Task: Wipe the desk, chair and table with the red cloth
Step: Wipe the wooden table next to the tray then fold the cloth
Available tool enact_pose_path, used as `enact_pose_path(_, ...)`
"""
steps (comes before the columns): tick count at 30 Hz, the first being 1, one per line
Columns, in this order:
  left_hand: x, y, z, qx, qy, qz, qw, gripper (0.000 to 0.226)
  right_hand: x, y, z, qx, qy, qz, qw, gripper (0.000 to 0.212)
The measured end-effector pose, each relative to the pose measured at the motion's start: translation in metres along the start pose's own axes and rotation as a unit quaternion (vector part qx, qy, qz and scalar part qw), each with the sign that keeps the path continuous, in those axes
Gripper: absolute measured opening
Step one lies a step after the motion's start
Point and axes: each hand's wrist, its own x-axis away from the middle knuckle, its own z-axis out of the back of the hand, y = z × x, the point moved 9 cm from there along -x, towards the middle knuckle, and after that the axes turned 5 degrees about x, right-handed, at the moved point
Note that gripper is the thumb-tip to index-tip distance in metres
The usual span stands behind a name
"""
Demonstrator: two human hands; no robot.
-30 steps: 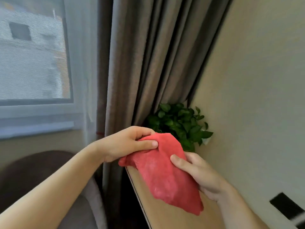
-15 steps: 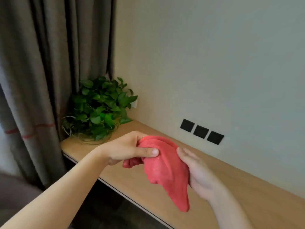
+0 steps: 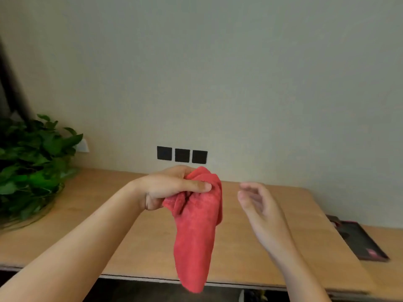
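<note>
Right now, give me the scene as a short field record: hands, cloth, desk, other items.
left hand: closed on red cloth, held above the desk
right hand: open, empty, apart from the cloth
red cloth: bunched at top, hanging down, not touching the desk
desk: wooden, against the wall
potted plant: desk's far left
black tray: desk's right
wall sockets: three, black

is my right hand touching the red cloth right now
Apart. The head view shows bare desk between the open right hand and the cloth, which hangs from the left hand alone.
</note>
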Motion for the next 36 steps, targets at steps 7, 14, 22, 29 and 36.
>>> enact_pose_path(7, -0.094, 0.014, -0.122, 0.076, -0.099, -0.025, 0.992, 0.028, 0.023, 0.051, 0.066, -0.134, -0.201, -0.052, 0.969, 0.071)
enact_pose_path(14, -0.178, 0.010, -0.192, 0.026, -0.082, -0.037, 0.996, 0.019, 0.016, 0.130, 0.163, -0.185, -0.161, -0.170, 0.954, 0.020)
enact_pose_path(22, -0.262, -0.030, -0.185, -0.095, 0.029, 0.023, 0.995, 0.044, -0.002, 0.191, 0.226, -0.312, -0.150, -0.255, 0.903, 0.047)
enact_pose_path(29, -0.345, -0.076, -0.204, -0.035, -0.009, 0.003, 0.999, 0.043, -0.038, 0.245, 0.247, -0.346, -0.067, -0.292, 0.889, 0.049)
enact_pose_path(36, -0.416, -0.106, -0.277, 0.024, -0.226, 0.001, 0.974, 0.047, -0.076, 0.315, 0.281, -0.180, 0.007, -0.297, 0.938, 0.038)
